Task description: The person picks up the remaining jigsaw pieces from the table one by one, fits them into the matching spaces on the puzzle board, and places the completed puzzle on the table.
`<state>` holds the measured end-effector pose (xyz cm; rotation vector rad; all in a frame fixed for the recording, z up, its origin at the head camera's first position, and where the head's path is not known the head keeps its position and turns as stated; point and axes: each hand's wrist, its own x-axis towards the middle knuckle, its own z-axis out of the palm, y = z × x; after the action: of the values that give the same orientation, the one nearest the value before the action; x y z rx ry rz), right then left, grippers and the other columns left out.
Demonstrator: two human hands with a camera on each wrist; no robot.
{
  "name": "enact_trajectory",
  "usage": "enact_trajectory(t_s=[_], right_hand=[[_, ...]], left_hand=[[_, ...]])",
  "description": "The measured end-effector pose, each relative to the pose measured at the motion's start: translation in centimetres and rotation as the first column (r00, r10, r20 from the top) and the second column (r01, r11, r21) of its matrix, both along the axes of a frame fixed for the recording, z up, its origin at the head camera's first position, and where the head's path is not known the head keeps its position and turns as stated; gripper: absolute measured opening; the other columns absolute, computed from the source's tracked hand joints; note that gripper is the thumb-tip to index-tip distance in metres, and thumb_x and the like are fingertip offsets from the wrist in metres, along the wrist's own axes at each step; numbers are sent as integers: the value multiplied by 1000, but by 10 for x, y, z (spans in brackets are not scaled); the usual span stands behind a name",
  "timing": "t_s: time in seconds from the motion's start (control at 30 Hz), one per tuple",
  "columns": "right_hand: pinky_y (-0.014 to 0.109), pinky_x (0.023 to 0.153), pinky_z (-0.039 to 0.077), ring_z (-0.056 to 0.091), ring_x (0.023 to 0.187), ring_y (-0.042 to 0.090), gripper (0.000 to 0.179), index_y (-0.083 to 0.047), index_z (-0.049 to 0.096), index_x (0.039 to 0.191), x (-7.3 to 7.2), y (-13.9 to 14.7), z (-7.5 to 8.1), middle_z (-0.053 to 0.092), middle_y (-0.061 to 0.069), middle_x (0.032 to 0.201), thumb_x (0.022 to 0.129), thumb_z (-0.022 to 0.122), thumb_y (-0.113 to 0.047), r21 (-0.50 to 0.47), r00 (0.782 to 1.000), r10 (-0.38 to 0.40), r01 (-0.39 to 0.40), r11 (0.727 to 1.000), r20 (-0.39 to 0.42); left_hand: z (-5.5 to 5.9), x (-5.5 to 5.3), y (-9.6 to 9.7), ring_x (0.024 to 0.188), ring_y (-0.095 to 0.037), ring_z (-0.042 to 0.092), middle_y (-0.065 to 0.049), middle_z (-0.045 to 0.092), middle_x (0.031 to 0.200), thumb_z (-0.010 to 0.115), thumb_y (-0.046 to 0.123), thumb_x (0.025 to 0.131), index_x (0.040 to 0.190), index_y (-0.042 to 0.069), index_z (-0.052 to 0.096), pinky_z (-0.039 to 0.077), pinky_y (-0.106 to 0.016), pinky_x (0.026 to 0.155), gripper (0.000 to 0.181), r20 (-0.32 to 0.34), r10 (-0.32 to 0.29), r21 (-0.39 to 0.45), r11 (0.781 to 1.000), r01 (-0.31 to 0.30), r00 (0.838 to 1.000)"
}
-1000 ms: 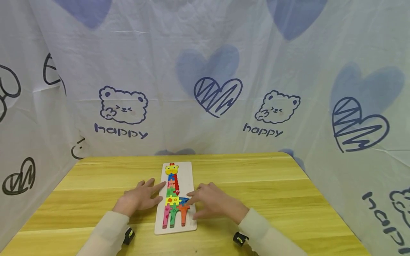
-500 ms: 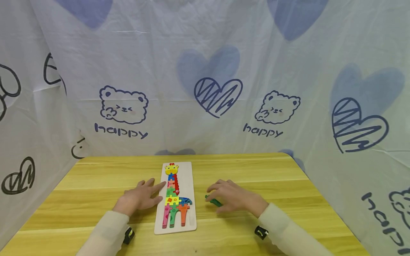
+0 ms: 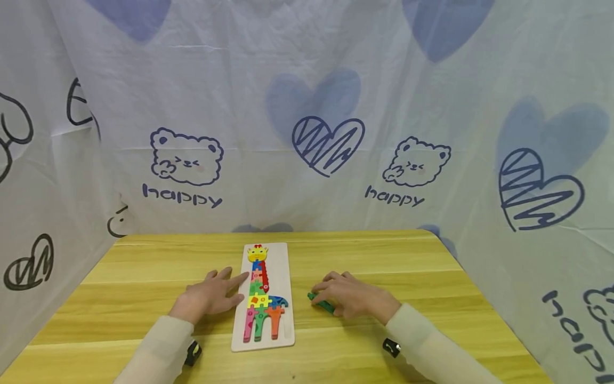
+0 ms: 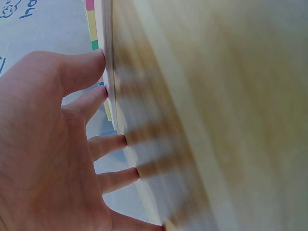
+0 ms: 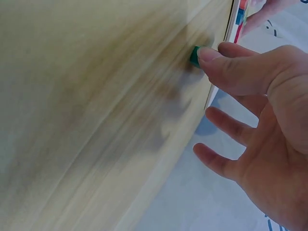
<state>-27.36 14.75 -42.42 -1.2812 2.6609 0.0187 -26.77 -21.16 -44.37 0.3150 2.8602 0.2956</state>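
A white puzzle board (image 3: 280, 266) lies on the table, bearing a giraffe made of bright interlocking pieces. Its yellow head (image 3: 257, 254) is at the far end, with pink, green and orange legs near me. Beside the orange leg (image 3: 275, 322) shows a pale narrow recess. My left hand (image 3: 207, 296) rests with fingers extended, thumb and index fingertip against the board's left edge. To the right of the board, my right hand (image 3: 354, 296) pinches a small green puzzle piece (image 3: 326, 306) low over the table. In the right wrist view, the thumb covers most of the green piece (image 5: 194, 57).
The yellow wood-grain table (image 3: 403, 266) extends on both sides of the board. A white curtain (image 3: 259, 176) printed with hearts and bears hangs behind the table and along both sides. Black wrist cameras (image 3: 391, 347) are strapped under both sleeves.
My right hand has moved right, off the board, and the green piece now shows in its fingers. Over the last half second it has barely shifted. My left hand stays put.
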Motion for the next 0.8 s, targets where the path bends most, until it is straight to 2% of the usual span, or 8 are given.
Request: enact_trajectory(t_s=[0.3,0.57,0.8], right_hand=[[55,109,48,50,137,27,52,-32,68,136,-3,1,-2,59,-1,152,90,78,-9,-8,1000,-3,3,1000,-20],[58,112,47,50,138,27,47,-31,67,137,-4,4,-1,56,0,154,93,78,-22,-28,1000,-17,18,999,15],[52,109,48,52,133,23,40,-32,70,133,-5,4,-3,62,0,147,94,75,-37,-29,999,-32,32,999,5]], left_hand=[[3,-2,0,150,-60,26,-22,29,168,54,53,102,161,32,36,29,-91,100,65,-6,-3,-4,1000,3,1000],[2,-3,0,150,-60,25,-21,28,169,55,54,102,161,32,35,27,-93,99,66,-4,1,-2,1000,-1,1000],[1,-3,0,150,-61,25,-22,28,169,55,54,102,161,32,36,28,-92,100,66,3,0,5,1000,0,1000]])
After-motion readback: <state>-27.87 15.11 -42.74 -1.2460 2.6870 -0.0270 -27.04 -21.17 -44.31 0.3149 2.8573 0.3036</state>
